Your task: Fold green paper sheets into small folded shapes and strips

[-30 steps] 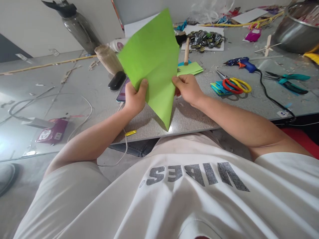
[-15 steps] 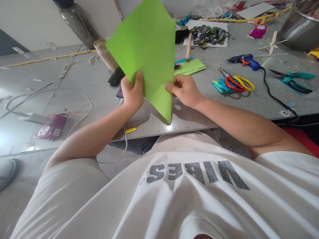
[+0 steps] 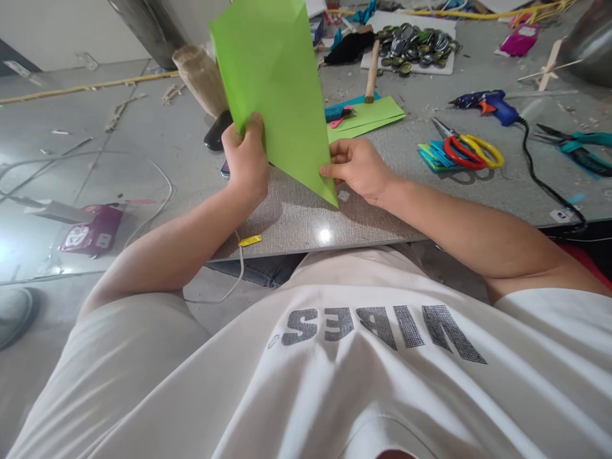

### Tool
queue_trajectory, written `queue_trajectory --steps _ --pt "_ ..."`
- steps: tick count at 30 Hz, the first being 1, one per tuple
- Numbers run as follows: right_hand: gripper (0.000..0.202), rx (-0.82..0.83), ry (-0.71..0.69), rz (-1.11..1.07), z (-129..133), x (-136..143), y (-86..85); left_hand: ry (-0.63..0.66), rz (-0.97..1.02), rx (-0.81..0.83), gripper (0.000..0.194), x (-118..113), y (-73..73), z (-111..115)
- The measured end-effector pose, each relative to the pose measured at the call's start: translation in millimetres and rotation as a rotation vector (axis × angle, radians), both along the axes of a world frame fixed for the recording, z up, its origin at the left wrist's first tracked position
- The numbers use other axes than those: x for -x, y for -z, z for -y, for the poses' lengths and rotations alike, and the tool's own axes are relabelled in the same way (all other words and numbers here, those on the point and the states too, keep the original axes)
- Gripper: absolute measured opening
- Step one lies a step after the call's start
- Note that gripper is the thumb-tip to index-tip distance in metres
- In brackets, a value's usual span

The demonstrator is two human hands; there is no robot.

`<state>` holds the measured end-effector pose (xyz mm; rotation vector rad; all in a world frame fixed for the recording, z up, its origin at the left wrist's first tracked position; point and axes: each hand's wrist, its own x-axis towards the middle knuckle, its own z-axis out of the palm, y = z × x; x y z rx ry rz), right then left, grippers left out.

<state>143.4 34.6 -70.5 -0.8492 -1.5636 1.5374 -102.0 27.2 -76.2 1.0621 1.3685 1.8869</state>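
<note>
A large green sheet of paper is held up above the table, its lower corner pointing down toward the front edge. My left hand grips its left lower edge, thumb on the near face and fingers behind. At the lower right edge, my right hand pinches the sheet near the corner between thumb and fingers. Behind my right hand lie green paper pieces with a blue cutter on them.
Right of my hands, red-and-yellow scissors rest on small folded papers. Further right are a glue gun and pliers. Behind lie a wooden-handled tool and bottle caps; a purple box sits left.
The green sheet has turned and shifted slightly left, with its lower corner now higher and further right. Both hands keep hold of it. The camera view has shifted a little.
</note>
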Motion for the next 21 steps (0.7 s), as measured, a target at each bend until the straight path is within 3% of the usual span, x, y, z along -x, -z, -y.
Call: queue_trajectory --steps 5,12,18,21 --pt "0.038 0.012 0.057 0.037 -7 -2 1.2 -0.06 0.155 0.105 0.019 -7 -11.3 1" --pt "0.037 0.01 0.049 0.031 -12 -2 8.1 -0.11 0.129 0.146 0.025 -19 -22.6 8" --pt "0.026 -0.014 0.071 0.021 -10 -1 6.9 0.008 0.079 0.136 0.027 -10 -3.1 4" --pt "0.026 -0.08 0.114 -0.019 -10 -1 7.1 0.056 -0.043 0.08 0.034 -12 9.7 8"
